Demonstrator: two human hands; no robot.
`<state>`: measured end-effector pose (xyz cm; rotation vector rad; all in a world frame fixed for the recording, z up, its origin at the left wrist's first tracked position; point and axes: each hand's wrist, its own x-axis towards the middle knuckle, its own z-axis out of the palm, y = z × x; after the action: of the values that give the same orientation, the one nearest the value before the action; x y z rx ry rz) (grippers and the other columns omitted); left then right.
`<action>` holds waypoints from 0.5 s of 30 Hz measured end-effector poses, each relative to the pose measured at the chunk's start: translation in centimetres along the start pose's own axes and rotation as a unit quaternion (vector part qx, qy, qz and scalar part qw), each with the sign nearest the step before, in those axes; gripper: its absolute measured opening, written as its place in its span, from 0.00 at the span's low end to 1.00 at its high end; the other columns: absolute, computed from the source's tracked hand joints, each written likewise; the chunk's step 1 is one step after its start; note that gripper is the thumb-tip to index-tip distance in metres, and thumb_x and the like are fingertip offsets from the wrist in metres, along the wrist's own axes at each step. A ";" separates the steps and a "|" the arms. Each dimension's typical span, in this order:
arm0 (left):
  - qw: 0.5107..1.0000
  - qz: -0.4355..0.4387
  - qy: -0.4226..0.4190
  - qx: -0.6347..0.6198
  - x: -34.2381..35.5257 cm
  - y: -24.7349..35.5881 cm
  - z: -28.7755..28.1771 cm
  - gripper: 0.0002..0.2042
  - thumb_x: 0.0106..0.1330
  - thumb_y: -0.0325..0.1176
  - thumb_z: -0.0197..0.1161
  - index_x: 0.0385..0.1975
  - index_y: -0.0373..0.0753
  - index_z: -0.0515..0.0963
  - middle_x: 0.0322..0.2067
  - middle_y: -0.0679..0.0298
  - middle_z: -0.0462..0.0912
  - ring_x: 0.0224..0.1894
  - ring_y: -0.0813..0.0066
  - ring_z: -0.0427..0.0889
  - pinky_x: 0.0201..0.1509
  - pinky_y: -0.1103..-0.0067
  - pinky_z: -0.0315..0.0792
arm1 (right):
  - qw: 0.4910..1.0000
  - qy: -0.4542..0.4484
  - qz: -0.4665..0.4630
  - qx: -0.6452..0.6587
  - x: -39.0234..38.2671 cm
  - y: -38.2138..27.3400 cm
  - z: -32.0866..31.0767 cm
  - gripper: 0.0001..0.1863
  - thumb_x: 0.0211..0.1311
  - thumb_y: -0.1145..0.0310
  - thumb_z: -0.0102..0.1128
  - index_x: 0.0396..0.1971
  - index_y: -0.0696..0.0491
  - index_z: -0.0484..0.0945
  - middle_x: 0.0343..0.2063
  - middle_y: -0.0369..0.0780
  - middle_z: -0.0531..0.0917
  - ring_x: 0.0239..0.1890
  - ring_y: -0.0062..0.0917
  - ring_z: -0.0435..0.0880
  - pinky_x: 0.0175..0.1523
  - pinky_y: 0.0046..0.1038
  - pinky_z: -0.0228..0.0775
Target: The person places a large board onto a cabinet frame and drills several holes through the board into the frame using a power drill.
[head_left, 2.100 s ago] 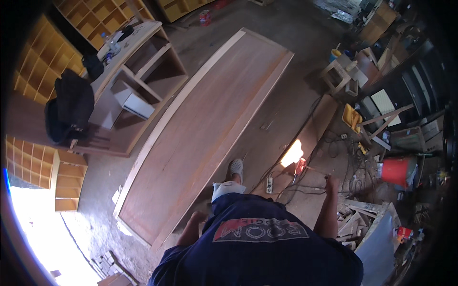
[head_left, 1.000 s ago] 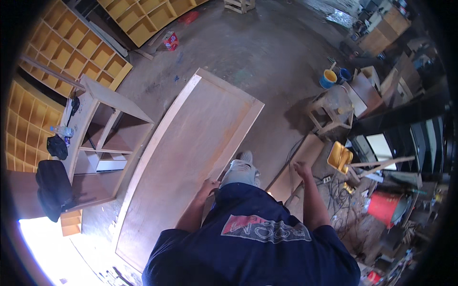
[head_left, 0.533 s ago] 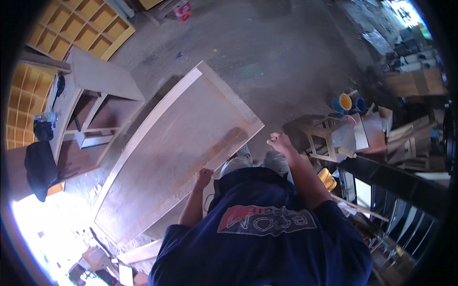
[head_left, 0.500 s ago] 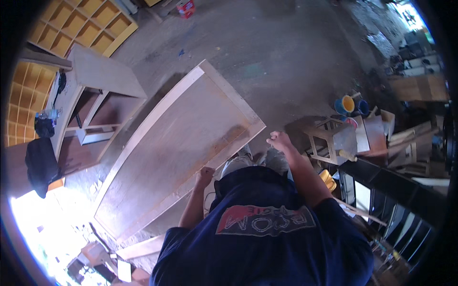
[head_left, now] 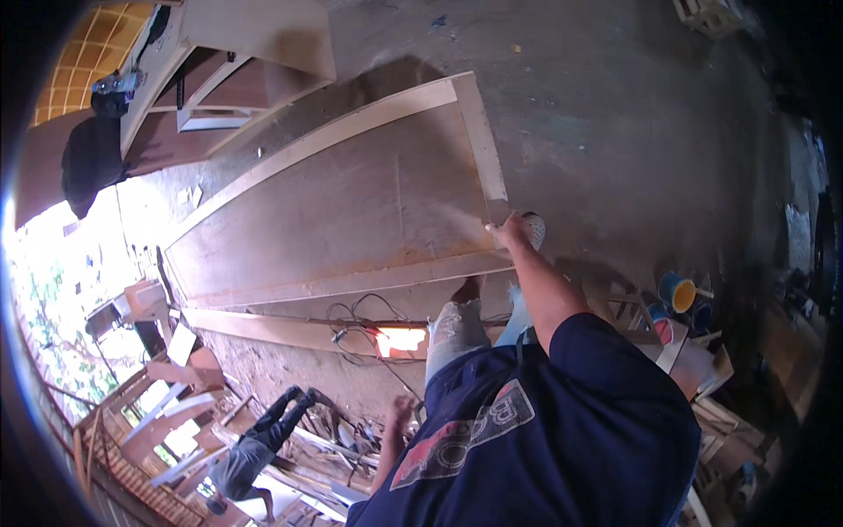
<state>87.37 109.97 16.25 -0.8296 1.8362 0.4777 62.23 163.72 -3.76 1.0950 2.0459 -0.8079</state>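
My right hand (head_left: 507, 230) is near the middle of the frame, just right of center. It reaches up and out from my arm. It touches the lower right corner of the big wooden door (head_left: 351, 198). My fingers look curled onto that corner, but I cannot tell how tight they hold. The door lies flat on the floor (head_left: 615, 114). It runs from my hand up and to the left, across the middle of the frame. It has a pale frame around a brown middle. My left hand (head_left: 402, 411) is low in the frame, a bit left of center. It hangs down, well apart from the door, and its fingers look loose. I cannot tell if it holds anything. A long plank (head_left: 281, 329) lies just below the door. A cord (head_left: 360, 316) curls over it, beside a bright patch of light. A shelf unit (head_left: 228, 61) lies in the upper left. Yellow and blue cups (head_left: 676, 294) sit at the right. Another person (head_left: 255, 439) is in the lower left, among loose wood.
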 end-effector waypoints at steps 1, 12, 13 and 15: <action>0.999 -0.048 -0.024 0.004 -1.3 -1.3 1.9 0.16 0.71 0.43 0.66 0.42 0.34 0.85 0.32 0.63 0.88 0.35 0.74 0.84 0.42 0.74 0.77 | 1.000 -0.006 -0.015 0.004 0.1 -0.5 0.0 0.41 0.52 0.41 0.76 0.55 0.60 0.80 0.57 0.54 0.83 0.60 0.46 0.84 0.62 0.41 0.78; 0.966 0.123 -0.017 -0.226 -1.9 7.8 6.6 0.21 0.73 0.43 0.68 0.52 0.29 0.81 0.40 0.59 0.87 0.40 0.72 0.84 0.49 0.75 0.78 | 0.984 -0.028 -0.112 0.134 -2.6 1.5 -2.1 0.41 0.48 0.43 0.79 0.54 0.61 0.82 0.52 0.54 0.86 0.57 0.46 0.85 0.58 0.41 0.78; 0.961 0.139 0.008 -0.238 -1.7 9.1 5.8 0.21 0.73 0.43 0.68 0.52 0.28 0.81 0.40 0.59 0.88 0.41 0.72 0.85 0.49 0.75 0.78 | 0.984 -0.022 -0.117 0.134 -2.9 1.4 -2.4 0.41 0.48 0.43 0.79 0.54 0.61 0.82 0.52 0.54 0.86 0.57 0.46 0.85 0.58 0.41 0.78; 0.952 0.180 0.012 -0.246 -1.4 11.3 4.4 0.21 0.73 0.43 0.68 0.52 0.28 0.81 0.40 0.58 0.88 0.42 0.71 0.85 0.50 0.75 0.78 | 0.982 -0.038 -0.114 0.147 -4.0 0.7 -3.1 0.38 0.48 0.43 0.80 0.51 0.60 0.84 0.45 0.49 0.89 0.49 0.37 0.89 0.54 0.39 0.79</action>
<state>82.31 121.09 15.23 -0.8230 1.9245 1.1993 63.71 164.62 1.03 0.9734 2.0553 -1.2820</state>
